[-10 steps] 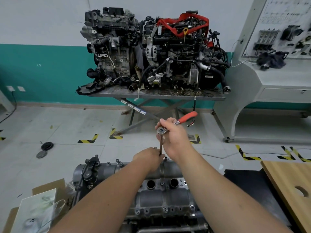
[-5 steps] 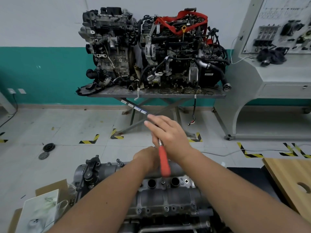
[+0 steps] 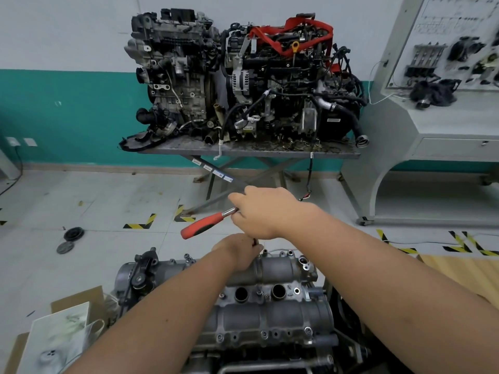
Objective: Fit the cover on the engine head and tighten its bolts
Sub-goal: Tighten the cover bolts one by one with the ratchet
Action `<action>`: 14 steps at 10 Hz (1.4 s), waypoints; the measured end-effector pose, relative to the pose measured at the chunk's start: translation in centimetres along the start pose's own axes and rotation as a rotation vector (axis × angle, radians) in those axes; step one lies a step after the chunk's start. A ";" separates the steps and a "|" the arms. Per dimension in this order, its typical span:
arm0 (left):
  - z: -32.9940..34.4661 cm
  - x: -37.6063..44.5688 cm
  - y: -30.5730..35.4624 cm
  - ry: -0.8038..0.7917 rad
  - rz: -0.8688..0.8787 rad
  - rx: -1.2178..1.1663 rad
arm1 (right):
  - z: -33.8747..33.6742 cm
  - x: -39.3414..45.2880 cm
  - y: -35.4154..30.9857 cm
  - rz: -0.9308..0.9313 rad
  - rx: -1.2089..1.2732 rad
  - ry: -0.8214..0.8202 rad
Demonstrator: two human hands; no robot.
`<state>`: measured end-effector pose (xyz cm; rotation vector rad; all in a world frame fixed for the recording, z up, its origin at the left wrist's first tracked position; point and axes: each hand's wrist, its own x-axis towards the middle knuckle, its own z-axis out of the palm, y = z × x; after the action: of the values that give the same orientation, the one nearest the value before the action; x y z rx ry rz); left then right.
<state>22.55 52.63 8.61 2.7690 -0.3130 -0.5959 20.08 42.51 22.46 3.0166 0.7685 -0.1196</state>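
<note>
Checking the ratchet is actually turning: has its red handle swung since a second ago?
Yes. The red handle has swung from pointing right of the right hand, toward the console, round to its left, toward the floor discs.

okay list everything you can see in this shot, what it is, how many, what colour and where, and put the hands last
Engine head with cover: one, grey metal, bottom centre.
Ratchet wrench: one, red handle, steel shank, above the cover's far edge.
Complete engines: two, dark grey and black, one with red straps, on the far stand.
Metal stand: one, grey, against the teal wall.
Training console: one, light grey, far right.
Round discs: two, dark, floor at left.
Cardboard box: one, brown, bottom left.
Wooden board: one, tan, right edge.
Floor tape marks: several, yellow and black.
Left hand: one, at the cover's far edge, around the tool's shaft.
Right hand: one, on the wrench's head end.
</note>
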 end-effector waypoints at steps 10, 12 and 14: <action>-0.8 0.4 0.5 -0.083 0.015 0.156 | 7.8 0.6 0.0 0.155 1.157 0.940; -0.2 0.1 0.1 -0.003 -0.010 -0.185 | 8.0 0.8 1.4 -0.067 0.142 1.129; -0.4 -0.5 0.7 0.035 -0.052 -0.059 | 5.4 -0.4 0.7 0.119 -0.178 0.707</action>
<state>22.19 52.17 9.33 2.7346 -0.2122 -0.5597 19.73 41.46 17.07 2.8954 0.5650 1.0000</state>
